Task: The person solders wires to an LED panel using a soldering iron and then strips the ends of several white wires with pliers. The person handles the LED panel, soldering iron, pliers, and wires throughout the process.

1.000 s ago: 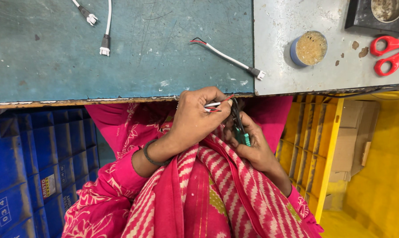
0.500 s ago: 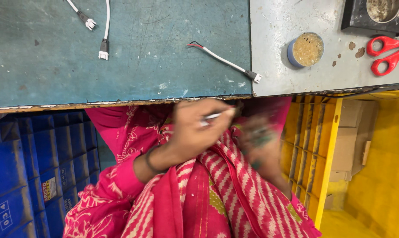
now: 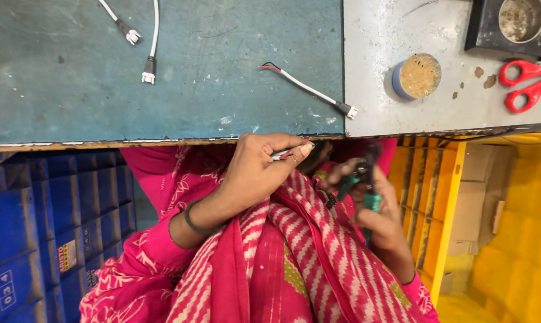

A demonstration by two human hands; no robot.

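Note:
My left hand [image 3: 255, 173] is below the table edge, over my lap, pinching a thin white wire [image 3: 282, 154] between thumb and fingers. My right hand [image 3: 372, 203] is beside it, closed on a small pair of pliers with green handles [image 3: 361, 179]. The plier tip is dark and points up toward the table edge, a little apart from the wire's end. On the table above lies a white cable with a connector and red and black ends [image 3: 309, 90].
Two more white cables with connectors [image 3: 145, 54] lie at the table's far left. A round tin of brownish paste [image 3: 418, 76], red scissors [image 3: 529, 84] and a black pot [image 3: 512, 24] sit on the grey surface. Blue crates [image 3: 37, 227] left, yellow crates [image 3: 438, 197] right.
My right hand with the pliers has drawn away to the right from the left hand. The left hand stays in place with the wire.

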